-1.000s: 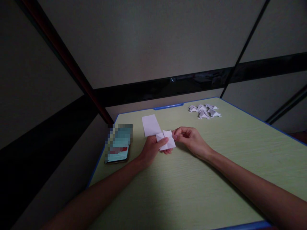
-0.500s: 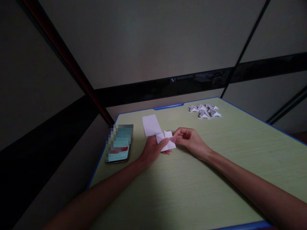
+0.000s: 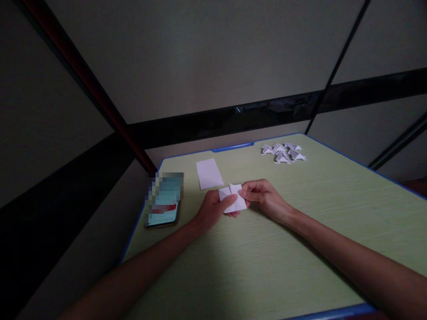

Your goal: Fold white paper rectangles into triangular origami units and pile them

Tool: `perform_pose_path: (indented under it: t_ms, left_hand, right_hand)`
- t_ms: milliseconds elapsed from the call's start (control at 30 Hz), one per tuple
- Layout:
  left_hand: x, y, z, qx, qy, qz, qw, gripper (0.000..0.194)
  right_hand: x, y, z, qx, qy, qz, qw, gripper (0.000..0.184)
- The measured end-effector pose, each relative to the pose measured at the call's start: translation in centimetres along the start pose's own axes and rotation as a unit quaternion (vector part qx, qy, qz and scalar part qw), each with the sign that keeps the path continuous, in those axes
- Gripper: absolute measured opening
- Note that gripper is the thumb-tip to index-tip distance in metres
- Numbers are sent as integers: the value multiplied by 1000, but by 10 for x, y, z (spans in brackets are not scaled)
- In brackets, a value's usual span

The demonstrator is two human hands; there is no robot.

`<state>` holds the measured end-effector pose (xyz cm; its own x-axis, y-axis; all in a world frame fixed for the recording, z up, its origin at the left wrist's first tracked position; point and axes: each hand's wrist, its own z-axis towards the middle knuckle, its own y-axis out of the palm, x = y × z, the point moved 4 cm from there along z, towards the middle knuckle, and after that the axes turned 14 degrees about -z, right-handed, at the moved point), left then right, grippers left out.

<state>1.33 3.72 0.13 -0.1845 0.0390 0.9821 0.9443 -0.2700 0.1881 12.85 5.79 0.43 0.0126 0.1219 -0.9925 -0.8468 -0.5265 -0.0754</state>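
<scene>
A small folded piece of white paper (image 3: 239,204) is held between my two hands, over the middle of the table. My left hand (image 3: 213,208) grips it from the left, thumb on top and fingers underneath. My right hand (image 3: 260,194) pinches its right edge between thumb and fingers. Creases and a small raised point show along the paper's upper edge. Just beyond my left hand lies a flat white sheet of paper (image 3: 209,173).
A phone (image 3: 164,204) with a lit, partly blurred screen lies at the table's left edge. Several folded white paper figures (image 3: 283,156) sit together at the back right. The green table (image 3: 316,191) has a blue rim, and panelled walls (image 3: 213,58) rise behind it.
My right thumb has pressed onto the paper's right side, where a flap stood partly lifted before; that side now lies flatter. My left hand keeps its grip. The view has shifted slightly.
</scene>
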Motion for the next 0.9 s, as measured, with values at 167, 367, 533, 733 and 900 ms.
perform_pose_path:
  t_ms: [167, 367, 533, 733, 900]
  left_hand:
    - [0, -1, 2, 4, 8, -15, 1000, 25]
    - [1, -3, 2, 18, 17, 6, 1000, 20]
    - [1, 0, 1, -26, 2, 56, 998, 20]
    - [-4, 0, 1, -50, -9, 115, 992, 20]
    - [-4, 3, -1, -91, -21, 111, 989, 21]
  right_hand:
    - [1, 0, 1, -19, -8, -9, 1000, 32]
    - [-2, 0, 0, -9, 22, -82, 996, 34]
    - [-3, 3, -1, -3, 22, -115, 993, 30]
    - [-3, 4, -3, -29, -5, -149, 988, 29]
    - [3, 4, -3, -78, 20, -76, 994, 36]
